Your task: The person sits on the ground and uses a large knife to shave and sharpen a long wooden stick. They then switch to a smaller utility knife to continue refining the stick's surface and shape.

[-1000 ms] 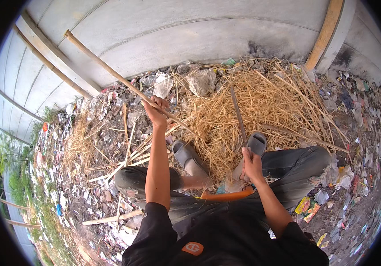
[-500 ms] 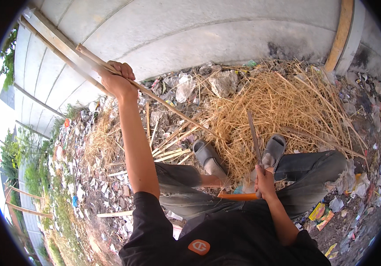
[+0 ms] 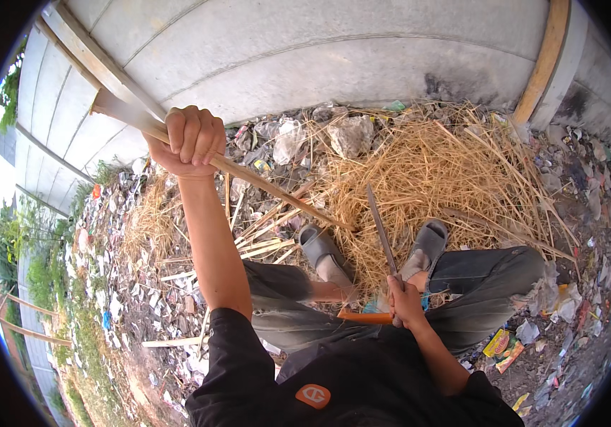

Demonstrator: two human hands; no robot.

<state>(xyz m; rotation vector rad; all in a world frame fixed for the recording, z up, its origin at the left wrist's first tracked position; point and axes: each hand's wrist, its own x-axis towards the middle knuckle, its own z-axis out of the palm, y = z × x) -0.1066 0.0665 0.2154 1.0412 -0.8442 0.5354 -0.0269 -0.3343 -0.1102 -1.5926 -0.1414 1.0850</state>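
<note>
My left hand (image 3: pixel 190 144), its arm stretched out toward the wall, is wrapped round a long bamboo strip (image 3: pixel 270 186). The strip slants down from the upper left, and its far-right end reaches the pile of tan shavings (image 3: pixel 426 171). Its upper end is blurred. Low in front of my body, my right hand (image 3: pixel 406 302) is closed round the handle of a machete (image 3: pixel 380 224). The narrow dark blade points up and away between my feet, over the shavings and apart from the strip.
Split bamboo pieces (image 3: pixel 266 249) lie left of my sandalled feet. An orange edge (image 3: pixel 366 315) shows between my legs. Behind the pile stand a pale rock (image 3: pixel 350 135) and a concrete wall (image 3: pixel 355 67), with a wooden post (image 3: pixel 541 60) against it. Scattered litter (image 3: pixel 156 299) covers the ground.
My left hand has turned, its knuckles now facing up, and the strip's upper end has dropped to the left. The machete in my right hand has swung left. The whole view has shifted slightly.
</note>
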